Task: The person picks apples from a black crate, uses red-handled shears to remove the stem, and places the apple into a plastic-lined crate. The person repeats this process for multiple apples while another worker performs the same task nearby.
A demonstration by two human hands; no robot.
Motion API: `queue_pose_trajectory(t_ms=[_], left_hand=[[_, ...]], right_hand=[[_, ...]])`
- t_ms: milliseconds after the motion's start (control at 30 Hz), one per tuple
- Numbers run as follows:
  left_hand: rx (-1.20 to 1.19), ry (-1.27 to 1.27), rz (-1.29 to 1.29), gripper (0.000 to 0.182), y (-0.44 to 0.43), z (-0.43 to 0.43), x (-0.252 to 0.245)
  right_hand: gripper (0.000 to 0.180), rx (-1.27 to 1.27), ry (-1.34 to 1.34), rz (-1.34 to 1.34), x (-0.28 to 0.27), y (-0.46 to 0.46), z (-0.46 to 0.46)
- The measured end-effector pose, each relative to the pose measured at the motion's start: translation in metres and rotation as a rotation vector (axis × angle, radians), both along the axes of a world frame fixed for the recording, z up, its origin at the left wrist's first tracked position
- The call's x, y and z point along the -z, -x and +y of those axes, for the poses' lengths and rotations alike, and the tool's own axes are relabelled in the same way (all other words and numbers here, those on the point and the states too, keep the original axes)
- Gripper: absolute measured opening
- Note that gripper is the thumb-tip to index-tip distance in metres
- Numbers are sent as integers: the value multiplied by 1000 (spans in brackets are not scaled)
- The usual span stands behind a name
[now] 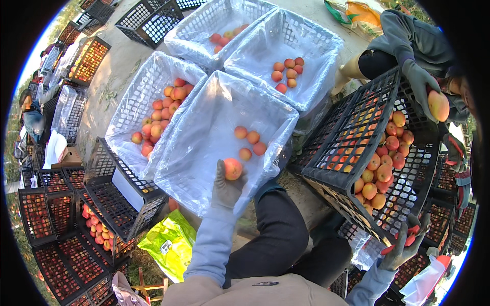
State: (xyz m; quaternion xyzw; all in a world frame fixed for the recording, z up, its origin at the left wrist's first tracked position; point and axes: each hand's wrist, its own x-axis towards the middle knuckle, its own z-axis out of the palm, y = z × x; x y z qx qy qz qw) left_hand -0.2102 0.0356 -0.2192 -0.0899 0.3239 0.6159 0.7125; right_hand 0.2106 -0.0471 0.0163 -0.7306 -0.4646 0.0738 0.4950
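Observation:
My left hand [228, 190], in a grey glove, holds a red-yellow apple [232, 168] over the near edge of a plastic-lined crate [199, 149]. Several apples [253, 137] lie at the right side of that crate's liner. My right hand [404, 244], also gloved, is beside the lower rim of a tilted black crate [337, 179] with many loose apples [384, 173]. Something red shows at the right hand's fingers; whether it is held or part of the glove I cannot tell. Another person's gloved hand [419, 82] holds an apple [438, 106] above the tilted crate.
Three more lined crates [130, 88] with apples adjoin the middle one. Black crates [126, 206] stand at left, some holding apples. A yellow-green bag [172, 244] lies by my left forearm. Another person [421, 38] sits at upper right; a person [32, 118] is at far left.

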Motion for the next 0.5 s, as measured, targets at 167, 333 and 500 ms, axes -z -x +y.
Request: queue_pose_trajectory(t_ms=[167, 333, 500], left_hand=[[132, -317, -97, 73, -57, 14, -100], [302, -359, 59, 72, -92, -2, -153], [341, -460, 172, 74, -103, -9, -164]], right_hand=[[74, -612, 53, 0, -26, 97, 12], [72, -737, 272, -403, 3, 154, 57], [75, -729, 336, -429, 1, 156, 59]])
